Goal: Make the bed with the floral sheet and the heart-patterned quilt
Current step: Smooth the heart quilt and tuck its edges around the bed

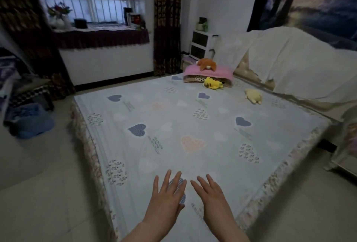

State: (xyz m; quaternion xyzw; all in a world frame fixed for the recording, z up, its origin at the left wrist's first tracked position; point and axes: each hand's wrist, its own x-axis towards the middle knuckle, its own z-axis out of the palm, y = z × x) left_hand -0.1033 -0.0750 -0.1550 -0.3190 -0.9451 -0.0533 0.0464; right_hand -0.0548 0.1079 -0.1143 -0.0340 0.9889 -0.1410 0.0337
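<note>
**Both hands flat over the near end of the quilt**

The left hand and the right hand lie side by side, palms down, fingers straight and a little spread, holding nothing. Whether the palms press the cloth or hover just above it cannot be told.

Under them and stretching away ahead lies the heart-patterned quilt, spread smooth across the bed. A dotted blue heart shows between the left hand's fingers.

The floral sheet shows as a strip hanging along the bed's edge, out to the left of the left hand, and again to the right of the right hand.

Far ahead of the right hand, at the head of the bed, sits a pink pillow with a brown plush toy on top. A yellow plush toy lies just in front of it, and a cream plush toy further right.
</note>
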